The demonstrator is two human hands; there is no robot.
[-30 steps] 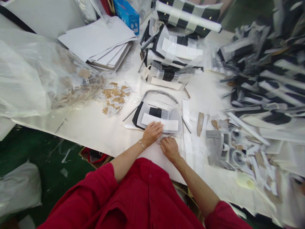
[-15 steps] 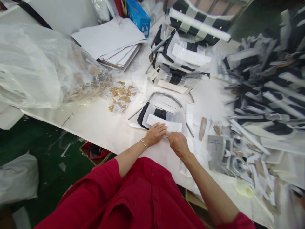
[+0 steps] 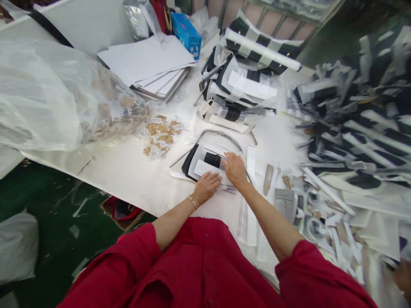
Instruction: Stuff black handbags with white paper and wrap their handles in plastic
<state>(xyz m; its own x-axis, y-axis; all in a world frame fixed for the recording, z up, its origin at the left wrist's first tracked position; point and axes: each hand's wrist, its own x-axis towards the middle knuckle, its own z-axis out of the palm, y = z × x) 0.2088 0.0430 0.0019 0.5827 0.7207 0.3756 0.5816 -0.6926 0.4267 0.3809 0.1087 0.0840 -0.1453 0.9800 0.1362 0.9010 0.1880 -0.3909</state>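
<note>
A flat black-and-white item in a clear plastic bag (image 3: pixel 201 160) lies on the white table (image 3: pixel 128 171) in front of me. My left hand (image 3: pixel 206 187) rests palm down on the bag's near edge, fingers spread flat. My right hand (image 3: pixel 236 170) lies further up on the bag's right part, fingers stretched out over the plastic. Neither hand grips anything that I can see. A thin curved grey strap (image 3: pixel 218 133) arcs just beyond the bag.
A stack of bagged black-and-white items (image 3: pixel 244 85) sits behind. A big heap of the same items (image 3: pixel 359 128) fills the right. Small brown tags (image 3: pixel 162 132), a large plastic bag (image 3: pixel 48 98), white sheets (image 3: pixel 150 64), a blue box (image 3: pixel 186 34) and tape rolls (image 3: pixel 313 224) lie around.
My right hand has slid from the bag's near edge up and away onto its right part. The left hand stays on the near edge. The camera view shifted slightly.
</note>
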